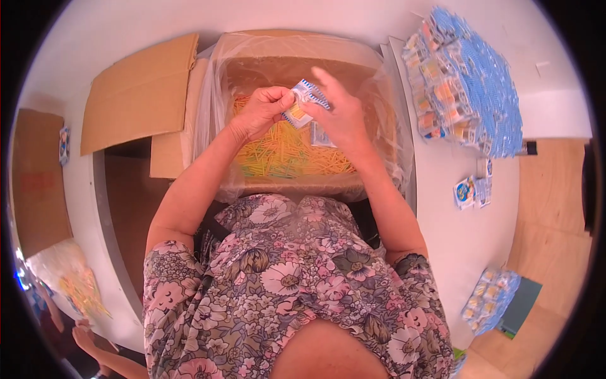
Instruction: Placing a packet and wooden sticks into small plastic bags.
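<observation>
In the head view, one cardboard box, lined with one clear plastic bag, contains uncounted yellow, orange and green sticks and one loose sachet. Above them, the left hand pinches one small packet; the right hand, blurred, has fingers spread beside it, contact unclear.

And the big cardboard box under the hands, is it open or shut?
Open: the box has its top uncovered, showing coloured sticks inside.
</observation>
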Demonstrator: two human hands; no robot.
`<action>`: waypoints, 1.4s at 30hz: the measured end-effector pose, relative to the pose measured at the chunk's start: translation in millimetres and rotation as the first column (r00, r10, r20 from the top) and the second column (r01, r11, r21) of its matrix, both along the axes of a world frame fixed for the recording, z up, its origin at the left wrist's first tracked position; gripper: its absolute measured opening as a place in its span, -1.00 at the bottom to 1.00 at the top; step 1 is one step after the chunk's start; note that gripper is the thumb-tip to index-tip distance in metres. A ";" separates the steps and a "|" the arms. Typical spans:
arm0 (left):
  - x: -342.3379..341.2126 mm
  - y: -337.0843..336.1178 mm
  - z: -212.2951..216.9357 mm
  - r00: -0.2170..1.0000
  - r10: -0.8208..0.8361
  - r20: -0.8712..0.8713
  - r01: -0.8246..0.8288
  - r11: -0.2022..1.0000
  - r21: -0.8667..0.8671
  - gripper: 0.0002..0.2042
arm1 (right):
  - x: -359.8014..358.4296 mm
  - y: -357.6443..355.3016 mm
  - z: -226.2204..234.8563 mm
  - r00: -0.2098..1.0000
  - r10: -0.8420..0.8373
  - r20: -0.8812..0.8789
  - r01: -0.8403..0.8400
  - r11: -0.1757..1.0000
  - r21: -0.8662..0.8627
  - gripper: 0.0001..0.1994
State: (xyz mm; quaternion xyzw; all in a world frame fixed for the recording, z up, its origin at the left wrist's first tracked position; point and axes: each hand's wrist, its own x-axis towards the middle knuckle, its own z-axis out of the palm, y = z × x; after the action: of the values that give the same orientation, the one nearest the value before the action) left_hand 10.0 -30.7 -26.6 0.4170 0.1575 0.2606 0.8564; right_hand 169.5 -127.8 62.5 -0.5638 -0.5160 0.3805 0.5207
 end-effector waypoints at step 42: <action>388.7 -234.4 31.9 0.949 -0.028 -0.315 0.316 0.121 0.941 -0.36 | 335.8 -314.5 5.0 0.658 -0.748 -0.091 0.731 0.663 -0.163 -0.64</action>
State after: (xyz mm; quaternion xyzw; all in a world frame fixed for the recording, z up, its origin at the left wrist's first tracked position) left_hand 398.7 -265.1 5.3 0.9148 -0.0072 0.1503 0.3748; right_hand 505.3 -442.2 67.5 -0.7227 -0.1789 0.2052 0.6352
